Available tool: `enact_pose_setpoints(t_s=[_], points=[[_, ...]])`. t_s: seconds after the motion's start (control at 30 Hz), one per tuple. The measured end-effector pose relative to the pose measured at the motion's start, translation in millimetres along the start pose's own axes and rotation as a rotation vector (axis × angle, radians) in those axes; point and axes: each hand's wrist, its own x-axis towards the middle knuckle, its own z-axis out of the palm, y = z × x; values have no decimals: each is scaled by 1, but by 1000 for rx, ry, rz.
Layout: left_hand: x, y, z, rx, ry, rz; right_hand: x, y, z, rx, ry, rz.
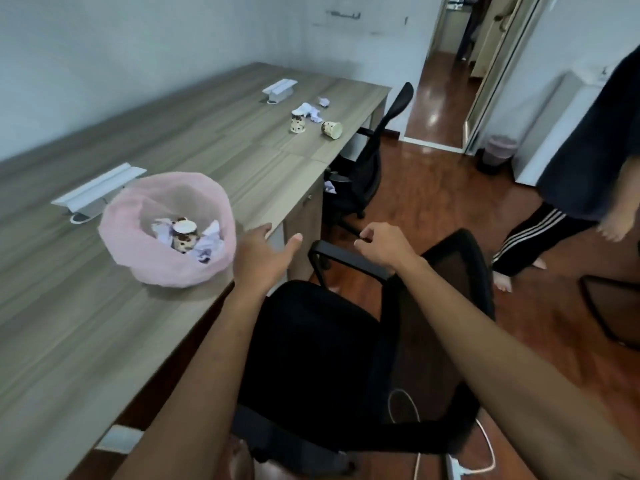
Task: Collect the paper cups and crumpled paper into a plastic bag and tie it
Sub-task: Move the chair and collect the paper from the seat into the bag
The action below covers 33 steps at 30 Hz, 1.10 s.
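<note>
A pink plastic bag [138, 252] stands open on the wooden desk [194, 140], with a spotted paper cup [183, 233] and crumpled paper [207, 245] inside. Farther along the desk an upright spotted cup [298, 123], a cup on its side [331, 129] and crumpled papers [310, 111] lie together. My left hand [263, 258] hovers open just right of the bag, holding nothing. My right hand [382, 245] rests on the armrest of a black office chair [322, 358], fingers curled over it.
A second black chair [360, 178] stands tucked at the desk's far end with a paper ball [329, 186] on its seat. Two white cable covers [97, 190] sit on the desk. Another person [571, 188] stands at the right. A pink bin [500, 150] is by the doorway.
</note>
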Motion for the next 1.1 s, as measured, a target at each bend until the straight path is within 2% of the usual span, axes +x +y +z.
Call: enact_pose_setpoints(t_s=[0.13, 0.27, 0.43, 0.57, 0.67, 1.1], points=[[-61, 30, 45, -27, -187, 15, -31, 59, -35, -107, 127, 31], [-113, 44, 87, -51, -415, -22, -53, 118, -55, -134, 339, 195], [-160, 51, 127, -95, -746, -72, -73, 175, -45, -48, 215, 343], [-183, 47, 156, -89, -984, -177, -78, 192, -28, 139, 227, 254], [-192, 43, 172, -77, -1118, -200, -78, 190, -25, 156, 286, 222], [-182, 30, 173, 4, -1185, -161, -65, 180, -7, 113, 331, 220]])
